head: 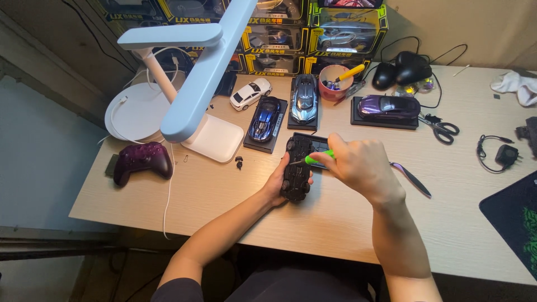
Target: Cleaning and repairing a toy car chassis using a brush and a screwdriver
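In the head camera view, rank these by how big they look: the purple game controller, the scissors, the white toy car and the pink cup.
Largest to smallest:
1. purple game controller
2. white toy car
3. scissors and pink cup, too alike to rank.
The car and cup sit farther from the camera, so their true sizes are unsure.

— Where's the upturned model car (296,168)?
— On the bench (347,223), near its front edge, between the left hand (279,182) and the right hand (358,165), which holds a screwdriver (316,159) over it.
— Behind it?
— Three cars on stands (305,100), with a cup (335,83) between the second and the third. Boxes (313,33) are stacked at the wall.
— To the left?
— The lamp (190,84), then a game controller (142,161) nearer the left edge.
— To the right?
— Scissors (442,130), then a charger (503,155).
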